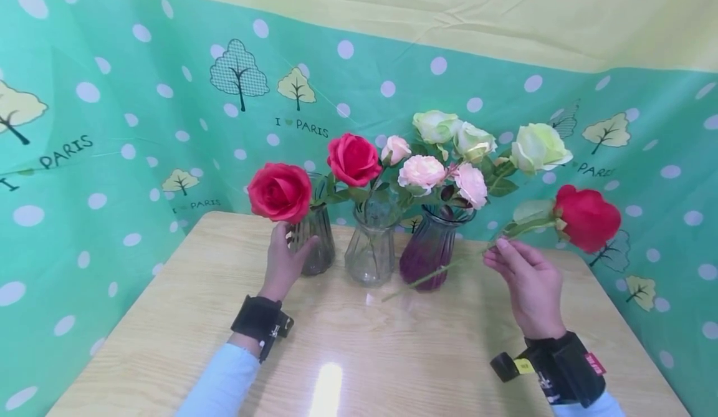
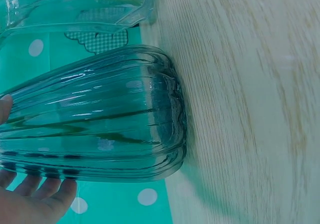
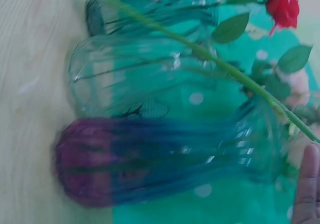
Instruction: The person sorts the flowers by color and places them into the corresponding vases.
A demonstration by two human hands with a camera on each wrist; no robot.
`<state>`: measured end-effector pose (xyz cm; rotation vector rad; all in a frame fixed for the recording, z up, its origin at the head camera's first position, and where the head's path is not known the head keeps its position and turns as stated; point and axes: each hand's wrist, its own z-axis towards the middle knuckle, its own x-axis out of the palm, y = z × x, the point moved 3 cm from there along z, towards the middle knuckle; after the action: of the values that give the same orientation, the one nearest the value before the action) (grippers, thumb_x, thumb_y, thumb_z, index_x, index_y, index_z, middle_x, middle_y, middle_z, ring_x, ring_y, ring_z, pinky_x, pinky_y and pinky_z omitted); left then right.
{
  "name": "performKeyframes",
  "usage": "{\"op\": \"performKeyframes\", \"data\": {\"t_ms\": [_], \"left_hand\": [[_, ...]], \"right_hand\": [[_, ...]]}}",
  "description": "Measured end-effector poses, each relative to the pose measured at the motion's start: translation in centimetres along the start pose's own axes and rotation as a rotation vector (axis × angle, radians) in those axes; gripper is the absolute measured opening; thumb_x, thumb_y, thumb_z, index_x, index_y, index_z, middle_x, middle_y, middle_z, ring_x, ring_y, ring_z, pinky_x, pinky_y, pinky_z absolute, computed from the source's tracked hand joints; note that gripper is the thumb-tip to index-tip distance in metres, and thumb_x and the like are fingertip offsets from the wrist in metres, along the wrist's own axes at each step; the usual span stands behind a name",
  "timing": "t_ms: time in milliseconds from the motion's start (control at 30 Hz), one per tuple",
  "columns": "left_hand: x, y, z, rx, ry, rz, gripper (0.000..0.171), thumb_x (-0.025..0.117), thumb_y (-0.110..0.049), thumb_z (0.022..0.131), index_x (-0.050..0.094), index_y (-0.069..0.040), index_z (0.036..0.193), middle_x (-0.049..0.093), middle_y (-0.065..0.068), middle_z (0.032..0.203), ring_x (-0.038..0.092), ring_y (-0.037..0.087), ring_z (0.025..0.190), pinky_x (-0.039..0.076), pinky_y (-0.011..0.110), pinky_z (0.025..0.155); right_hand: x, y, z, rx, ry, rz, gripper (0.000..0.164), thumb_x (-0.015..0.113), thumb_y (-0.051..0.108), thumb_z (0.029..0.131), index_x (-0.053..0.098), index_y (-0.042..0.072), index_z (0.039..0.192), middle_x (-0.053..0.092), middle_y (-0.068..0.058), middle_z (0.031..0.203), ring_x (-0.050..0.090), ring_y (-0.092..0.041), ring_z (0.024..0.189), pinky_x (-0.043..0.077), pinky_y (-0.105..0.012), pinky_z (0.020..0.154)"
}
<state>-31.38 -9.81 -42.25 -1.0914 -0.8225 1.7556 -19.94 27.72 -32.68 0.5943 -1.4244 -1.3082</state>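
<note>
My left hand (image 1: 283,258) holds the grey ribbed glass vase (image 1: 318,245) at the left, fingers on one side and thumb on the other. In the left wrist view the vase (image 2: 110,119) stands on the table, stems showing through its glass. A red rose (image 1: 279,191) leans out over that hand. With thumb and fingertips, my right hand (image 1: 527,283) pinches the stem (image 1: 434,273) of another red rose (image 1: 588,217). Its bloom points right, and the stem's lower end slants down-left before the purple vase (image 1: 429,255). The right wrist view shows this stem (image 3: 200,51) crossing in front of the vases.
Between the grey and purple vases stands a clear vase (image 1: 370,252) with a red rose (image 1: 353,160) above it. Pink roses (image 1: 422,174) and pale green-white roses (image 1: 538,148) rise over the purple vase. A dotted green curtain (image 1: 140,124) hangs behind the wooden table (image 1: 392,354).
</note>
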Motion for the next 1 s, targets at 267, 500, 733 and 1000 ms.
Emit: {"op": "performKeyframes", "data": {"t_ms": [267,500,733,1000], "left_hand": [[-0.1,0.0,0.0,-0.007,0.001,0.001,0.059,0.069,-0.030,0.085,0.040,-0.006,0.129,0.045,0.014,0.131,0.044,0.030,0.124,0.042,0.048,0.104],[-0.1,0.0,0.0,-0.008,0.005,0.007,0.060,0.069,-0.030,0.084,0.039,-0.006,0.130,0.045,0.015,0.131,0.044,0.030,0.125,0.041,0.049,0.104],[0.1,0.2,0.1,-0.001,0.006,0.020,0.062,0.069,-0.031,0.084,0.038,-0.006,0.132,0.045,0.015,0.133,0.044,0.031,0.126,0.041,0.050,0.104],[0.0,0.0,0.1,-0.020,0.010,0.010,0.061,0.068,-0.032,0.085,0.039,-0.006,0.131,0.045,0.014,0.133,0.044,0.031,0.126,0.041,0.050,0.105]], "right_hand": [[3.3,1.5,-0.5,-0.156,-0.023,0.202,0.016,0.065,-0.004,0.082,0.066,-0.012,0.096,0.070,-0.015,0.083,0.071,-0.022,0.073,0.057,-0.033,0.073],[6.5,2.0,0.1,-0.254,-0.018,0.298,0.016,0.069,-0.002,0.080,0.065,-0.011,0.093,0.071,-0.016,0.078,0.071,-0.022,0.071,0.058,-0.033,0.073],[9.0,1.6,0.7,-0.271,-0.018,0.387,0.008,0.070,-0.003,0.079,0.066,-0.006,0.085,0.070,-0.015,0.077,0.070,-0.022,0.071,0.059,-0.033,0.072],[11.0,0.5,0.7,-0.257,0.000,0.340,0.005,0.068,-0.002,0.081,0.067,-0.002,0.086,0.071,-0.010,0.077,0.071,-0.019,0.071,0.059,-0.032,0.073]]}}
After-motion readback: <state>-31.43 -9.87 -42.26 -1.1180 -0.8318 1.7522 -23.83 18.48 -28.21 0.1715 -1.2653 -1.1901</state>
